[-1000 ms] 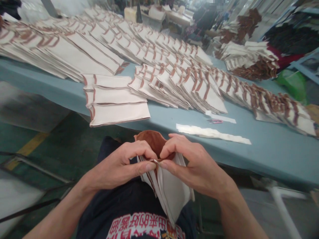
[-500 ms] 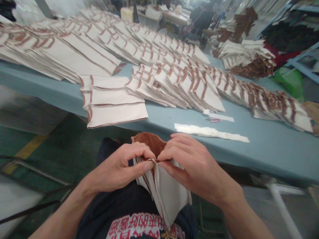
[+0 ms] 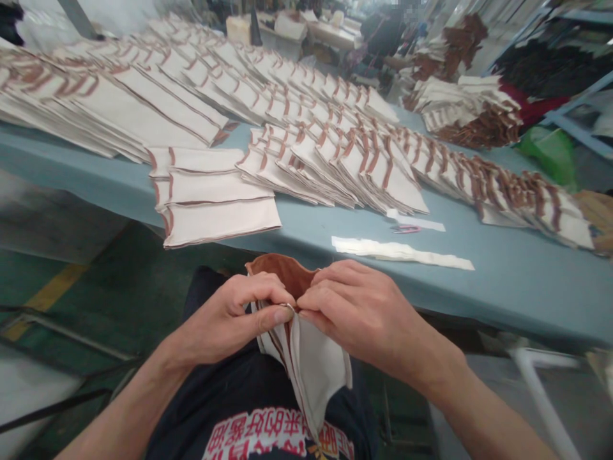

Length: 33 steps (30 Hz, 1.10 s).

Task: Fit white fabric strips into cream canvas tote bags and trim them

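A green painted floor (image 3: 112,271) with a yellow line (image 3: 52,297) runs beneath a long blue-grey surface (image 3: 498,295) on white metal legs (image 3: 541,396). Pale blue metal shelving (image 3: 575,108) stands at the right, and more worktables (image 3: 330,35) stretch into the dim, crowded workshop beyond.

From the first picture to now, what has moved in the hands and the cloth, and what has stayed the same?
The right hand has moved left toward the left hand, and the opening of the cream cloth pouch has narrowed, its brown lining showing less. Both hands kept hold. The stacks of cloth on the blue table stayed put.
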Each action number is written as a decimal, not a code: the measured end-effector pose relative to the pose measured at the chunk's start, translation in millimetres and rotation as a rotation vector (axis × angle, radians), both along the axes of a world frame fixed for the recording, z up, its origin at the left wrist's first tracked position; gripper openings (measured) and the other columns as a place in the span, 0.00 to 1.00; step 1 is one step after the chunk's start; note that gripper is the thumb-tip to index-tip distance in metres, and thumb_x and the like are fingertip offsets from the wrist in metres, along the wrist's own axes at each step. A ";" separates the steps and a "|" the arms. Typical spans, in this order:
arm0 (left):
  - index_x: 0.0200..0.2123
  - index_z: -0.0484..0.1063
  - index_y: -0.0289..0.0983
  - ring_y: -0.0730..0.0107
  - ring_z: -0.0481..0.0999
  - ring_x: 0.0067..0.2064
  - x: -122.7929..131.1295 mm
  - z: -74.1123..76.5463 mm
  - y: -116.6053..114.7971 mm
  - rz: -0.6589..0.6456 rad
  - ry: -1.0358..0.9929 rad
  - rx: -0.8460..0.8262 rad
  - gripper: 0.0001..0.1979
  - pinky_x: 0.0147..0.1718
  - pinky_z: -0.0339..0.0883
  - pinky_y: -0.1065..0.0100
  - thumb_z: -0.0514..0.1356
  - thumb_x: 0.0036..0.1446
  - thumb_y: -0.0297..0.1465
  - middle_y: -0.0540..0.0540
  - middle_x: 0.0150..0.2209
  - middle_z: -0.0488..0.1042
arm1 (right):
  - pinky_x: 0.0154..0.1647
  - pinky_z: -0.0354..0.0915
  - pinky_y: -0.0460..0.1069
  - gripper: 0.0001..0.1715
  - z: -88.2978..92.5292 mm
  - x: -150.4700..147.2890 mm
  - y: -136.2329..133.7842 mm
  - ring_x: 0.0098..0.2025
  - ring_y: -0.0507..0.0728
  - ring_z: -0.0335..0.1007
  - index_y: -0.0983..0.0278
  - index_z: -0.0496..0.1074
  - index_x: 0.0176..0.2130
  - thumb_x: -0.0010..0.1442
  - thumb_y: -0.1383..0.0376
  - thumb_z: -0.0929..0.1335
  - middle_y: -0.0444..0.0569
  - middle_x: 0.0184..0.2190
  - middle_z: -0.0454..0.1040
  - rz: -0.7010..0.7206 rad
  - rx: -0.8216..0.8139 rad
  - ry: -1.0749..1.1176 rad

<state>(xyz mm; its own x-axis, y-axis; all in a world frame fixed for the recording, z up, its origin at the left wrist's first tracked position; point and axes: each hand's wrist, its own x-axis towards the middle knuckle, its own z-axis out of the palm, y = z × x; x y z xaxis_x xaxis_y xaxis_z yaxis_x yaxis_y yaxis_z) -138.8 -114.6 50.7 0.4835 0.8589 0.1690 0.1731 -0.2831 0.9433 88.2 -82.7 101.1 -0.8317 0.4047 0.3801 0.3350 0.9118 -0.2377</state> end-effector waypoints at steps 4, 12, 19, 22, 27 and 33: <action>0.33 0.77 0.34 0.69 0.73 0.35 -0.1 -6.8 1.1 -0.007 -0.062 -0.077 0.15 0.38 0.66 0.70 0.60 0.71 0.37 0.48 0.32 0.76 | 0.41 0.71 0.51 0.16 -3.6 -2.4 0.6 0.37 0.56 0.81 0.65 0.76 0.32 0.72 0.73 0.66 0.49 0.32 0.84 -0.004 0.152 0.006; 0.31 0.74 0.34 0.71 0.69 0.32 1.1 -7.2 0.8 0.003 -0.056 -0.158 0.15 0.33 0.63 0.71 0.60 0.69 0.36 0.50 0.30 0.74 | 0.30 0.63 0.51 0.21 -7.9 -9.1 -9.6 0.28 0.53 0.78 0.63 0.73 0.27 0.71 0.74 0.64 0.46 0.28 0.83 -0.124 0.281 -0.010; 0.29 0.70 0.35 0.75 0.62 0.27 10.4 -0.2 0.2 -0.028 0.026 -0.207 0.14 0.27 0.57 0.73 0.58 0.68 0.35 0.55 0.25 0.65 | 0.25 0.55 0.52 0.20 -13.5 -6.8 -10.1 0.20 0.54 0.67 0.62 0.71 0.24 0.65 0.76 0.64 0.41 0.18 0.71 -0.196 0.318 -0.007; 0.28 0.68 0.36 0.77 0.59 0.25 12.2 0.3 -3.2 -0.043 0.051 -0.200 0.13 0.25 0.54 0.74 0.57 0.67 0.32 0.57 0.24 0.62 | 0.25 0.55 0.51 0.18 -17.5 -4.8 -7.9 0.19 0.53 0.66 0.62 0.72 0.25 0.64 0.74 0.63 0.41 0.17 0.71 -0.211 0.280 0.006; 0.28 0.70 0.36 0.77 0.62 0.27 9.4 0.8 -5.7 0.006 0.068 -0.133 0.13 0.28 0.57 0.75 0.58 0.67 0.31 0.56 0.26 0.65 | 0.25 0.56 0.48 0.11 -18.7 -2.3 -1.3 0.21 0.51 0.69 0.65 0.74 0.30 0.60 0.73 0.63 0.41 0.20 0.74 -0.183 0.007 0.042; 0.32 0.76 0.35 0.76 0.69 0.31 4.1 3.9 -4.6 -0.028 0.058 -0.112 0.10 0.33 0.62 0.76 0.59 0.68 0.29 0.53 0.29 0.74 | 0.23 0.51 0.43 0.08 -11.6 -0.5 6.2 0.19 0.47 0.59 0.64 0.72 0.30 0.55 0.72 0.64 0.39 0.20 0.71 -0.167 -0.292 0.029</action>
